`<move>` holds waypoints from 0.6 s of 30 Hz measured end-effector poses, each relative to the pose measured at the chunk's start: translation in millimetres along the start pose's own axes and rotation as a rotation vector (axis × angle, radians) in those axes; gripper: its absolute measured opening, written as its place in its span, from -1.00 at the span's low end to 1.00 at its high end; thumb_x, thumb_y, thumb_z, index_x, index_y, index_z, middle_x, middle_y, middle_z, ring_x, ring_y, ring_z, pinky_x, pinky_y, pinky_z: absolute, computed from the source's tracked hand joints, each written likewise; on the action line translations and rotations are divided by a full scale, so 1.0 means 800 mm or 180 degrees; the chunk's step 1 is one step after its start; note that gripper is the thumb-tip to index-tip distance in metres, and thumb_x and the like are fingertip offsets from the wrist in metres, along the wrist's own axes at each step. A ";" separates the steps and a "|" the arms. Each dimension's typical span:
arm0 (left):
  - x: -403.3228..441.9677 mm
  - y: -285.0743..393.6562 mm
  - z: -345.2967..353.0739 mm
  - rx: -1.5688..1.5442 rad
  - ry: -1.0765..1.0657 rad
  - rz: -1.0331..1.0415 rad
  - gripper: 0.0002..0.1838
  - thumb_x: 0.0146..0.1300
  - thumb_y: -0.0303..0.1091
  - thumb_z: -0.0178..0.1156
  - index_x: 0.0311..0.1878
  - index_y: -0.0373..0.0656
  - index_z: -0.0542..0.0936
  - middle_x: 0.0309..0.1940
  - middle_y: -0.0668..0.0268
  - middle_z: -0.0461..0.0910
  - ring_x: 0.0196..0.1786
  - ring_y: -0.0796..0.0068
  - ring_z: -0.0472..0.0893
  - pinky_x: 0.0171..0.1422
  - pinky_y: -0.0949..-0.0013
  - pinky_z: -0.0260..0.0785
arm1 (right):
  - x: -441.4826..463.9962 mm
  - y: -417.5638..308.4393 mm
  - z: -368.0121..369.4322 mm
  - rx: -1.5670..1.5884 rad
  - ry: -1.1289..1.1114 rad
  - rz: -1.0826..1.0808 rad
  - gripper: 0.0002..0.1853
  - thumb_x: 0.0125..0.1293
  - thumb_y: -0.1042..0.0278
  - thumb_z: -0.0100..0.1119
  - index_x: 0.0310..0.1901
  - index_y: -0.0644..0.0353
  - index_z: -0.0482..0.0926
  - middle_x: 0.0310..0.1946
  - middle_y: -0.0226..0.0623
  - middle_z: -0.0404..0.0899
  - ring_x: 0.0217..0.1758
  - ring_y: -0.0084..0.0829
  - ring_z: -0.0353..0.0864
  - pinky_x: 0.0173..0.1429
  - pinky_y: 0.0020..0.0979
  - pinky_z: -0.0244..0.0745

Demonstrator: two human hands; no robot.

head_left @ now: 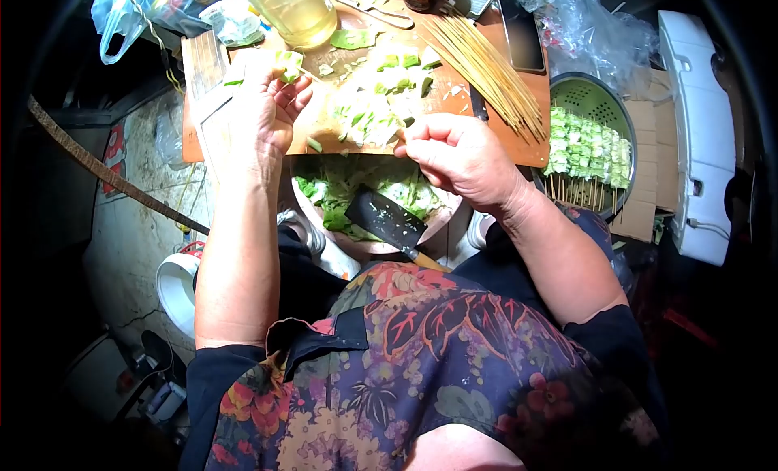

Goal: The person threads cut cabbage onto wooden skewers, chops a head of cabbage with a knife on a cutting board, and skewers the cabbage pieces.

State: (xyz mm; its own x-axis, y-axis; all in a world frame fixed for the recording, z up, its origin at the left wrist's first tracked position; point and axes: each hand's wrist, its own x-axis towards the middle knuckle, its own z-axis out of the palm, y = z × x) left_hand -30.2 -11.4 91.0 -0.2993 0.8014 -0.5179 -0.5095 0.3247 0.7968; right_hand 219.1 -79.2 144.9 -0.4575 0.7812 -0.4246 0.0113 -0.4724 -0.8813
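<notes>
My left hand [274, 106] is raised over the left side of the wooden cutting board, its thumb and fingers closed on a green cabbage piece [288, 64]. At the board's near edge, my right hand [458, 153] pinches a thin bamboo skewer [400, 134]; its shaft barely shows against the board. Chopped cabbage [377, 110] lies between the two hands. Below the board, a basin [444, 228] holds more leaves, with a cleaver [386, 218] resting across it, its wooden handle toward me.
Bamboo skewers [490, 74] lie on the right of the board [531, 153], beside a phone [521, 35]. A green colander [620, 119] at right holds filled cabbage skewers [590, 147]. A container of yellowish liquid [296, 17] stands at the back. A white bucket [174, 289] is at lower left.
</notes>
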 end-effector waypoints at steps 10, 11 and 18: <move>-0.009 0.000 0.006 -0.0084 -0.0325 0.0369 -0.83 0.24 -0.45 0.16 -0.11 -0.24 0.49 -0.31 0.23 0.56 -0.29 0.32 0.64 -0.26 0.31 0.62 | 0.001 0.002 0.001 -0.0142 0.0039 -0.0073 -0.84 0.31 0.37 0.10 -0.34 0.28 0.57 -0.64 -0.54 0.42 -0.59 -0.74 0.34 -0.46 -0.63 0.26; -0.011 0.000 0.006 0.0098 -0.0508 0.0640 -0.82 0.22 -0.48 0.15 -0.10 -0.19 0.50 -0.30 0.27 0.56 -0.30 0.36 0.62 -0.21 0.29 0.61 | 0.002 0.005 0.000 -0.0197 0.0018 -0.0096 -0.84 0.33 0.37 0.10 -0.27 0.29 0.58 -0.62 -0.56 0.42 -0.60 -0.77 0.32 -0.49 -0.66 0.22; -0.026 -0.012 0.015 0.0799 -0.0677 0.1058 -0.84 0.20 -0.45 0.17 -0.13 -0.15 0.56 -0.30 0.34 0.60 -0.26 0.49 0.61 -0.13 0.35 0.57 | 0.007 0.018 0.002 -0.0290 0.0237 -0.0327 -0.87 0.34 0.39 0.12 -0.27 0.26 0.58 -0.60 -0.60 0.42 -0.60 -0.80 0.32 -0.53 -0.67 0.20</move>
State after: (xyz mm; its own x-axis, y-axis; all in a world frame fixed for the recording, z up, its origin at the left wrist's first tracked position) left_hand -9.5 -24.9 97.8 -0.2279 0.9592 -0.1672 -0.1953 0.1232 0.9730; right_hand 215.6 -82.0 130.3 -0.3932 0.8532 -0.3426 0.0500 -0.3522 -0.9346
